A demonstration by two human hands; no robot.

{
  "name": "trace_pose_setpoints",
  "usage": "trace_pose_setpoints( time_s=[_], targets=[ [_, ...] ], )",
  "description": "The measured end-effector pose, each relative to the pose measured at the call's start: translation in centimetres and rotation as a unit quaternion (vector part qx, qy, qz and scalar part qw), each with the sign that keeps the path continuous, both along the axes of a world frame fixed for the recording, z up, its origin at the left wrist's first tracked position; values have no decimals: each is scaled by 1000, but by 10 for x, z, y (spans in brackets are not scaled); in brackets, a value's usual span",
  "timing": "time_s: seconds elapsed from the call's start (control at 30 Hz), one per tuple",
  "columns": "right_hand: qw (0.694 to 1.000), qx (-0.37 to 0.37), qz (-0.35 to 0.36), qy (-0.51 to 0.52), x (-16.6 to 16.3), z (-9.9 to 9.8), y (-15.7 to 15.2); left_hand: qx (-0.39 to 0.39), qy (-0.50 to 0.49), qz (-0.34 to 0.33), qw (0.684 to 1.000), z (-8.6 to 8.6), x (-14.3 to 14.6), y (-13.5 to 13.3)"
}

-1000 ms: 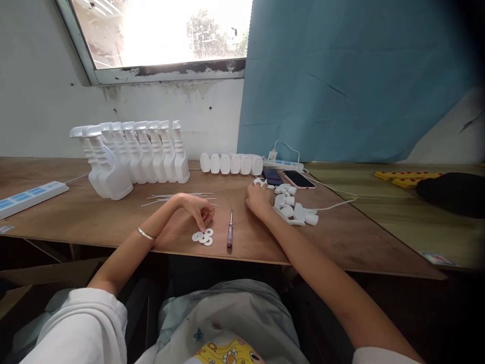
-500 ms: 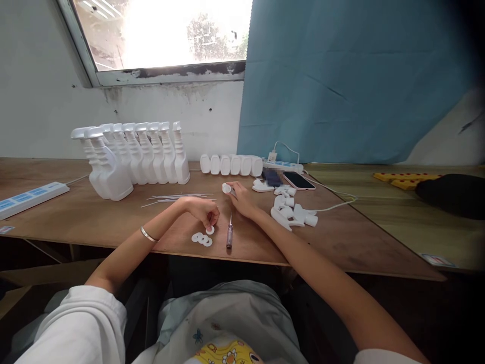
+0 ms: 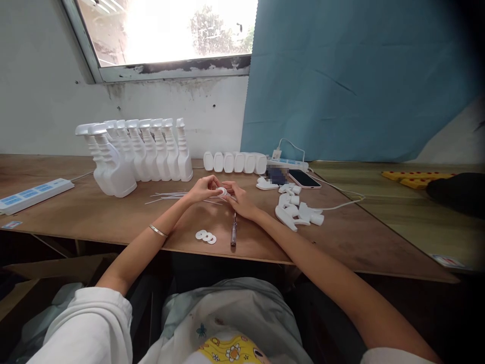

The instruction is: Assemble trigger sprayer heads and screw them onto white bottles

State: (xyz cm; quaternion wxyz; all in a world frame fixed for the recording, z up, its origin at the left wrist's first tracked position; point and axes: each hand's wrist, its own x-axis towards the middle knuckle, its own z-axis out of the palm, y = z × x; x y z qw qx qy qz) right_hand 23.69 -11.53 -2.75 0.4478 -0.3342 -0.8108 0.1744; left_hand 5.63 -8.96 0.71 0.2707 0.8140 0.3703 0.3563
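My left hand [image 3: 205, 189] and my right hand [image 3: 241, 200] meet above the middle of the table. Pinched in the left fingers is a white ring washer [image 3: 223, 191], held against the round end of a white spray head in my right fingers. Most of that spray head is covered by the fingers. A few similar loose washers [image 3: 205, 236] overlap near the table's front edge. Just right of them lies a screwdriver [image 3: 233, 235] with a clear handle, its shaft pointing toward my right hand. Thin white tubes [image 3: 166, 195] lie behind my left wrist.
White spray bottles [image 3: 125, 177] stand in rows at the back left, and more white bottles [image 3: 239, 163] lie in a row by the wall. Several trigger spray heads [image 3: 290, 210] are heaped at right near a phone [image 3: 304, 178]. Power strips [image 3: 36, 194] sit at both sides.
My left hand has lifted a washer from the pile and carried it up and right to my right hand. The right hand stays nearly in place. The view has shifted slightly.
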Motion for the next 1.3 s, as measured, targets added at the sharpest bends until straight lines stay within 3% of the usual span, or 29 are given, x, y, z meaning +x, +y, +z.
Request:
trace_pose_setpoints(
  time_s=[0.1,0.3,0.5,0.63,0.73,0.9,1.1,1.3],
  targets=[
    [1000,2,5,9,0,-1,1,-4,-22,34,999,-3,0,1],
    [999,29,27,22,0,1,-1,-76,-93,-48,992,-8,6,-3],
    [998,45,-1,39,-2,3,-2,-121,-155,-72,978,-8,8,-6],
    [996,10,-23,82,-2,4,-1,-38,-122,-84,988,-5,7,-9],
    [995,2,-40,93,-1,6,-2,39,-68,-55,995,-6,7,-10],
    [997,37,-47,56,0,9,-6,147,-13,-10,989,-7,6,-8],
    [994,110,-18,-10,1,5,-3,230,91,-44,968,-6,2,-10],
    [988,154,-22,6,1,9,-5,274,59,-42,959,-6,1,-12]
  ],
)
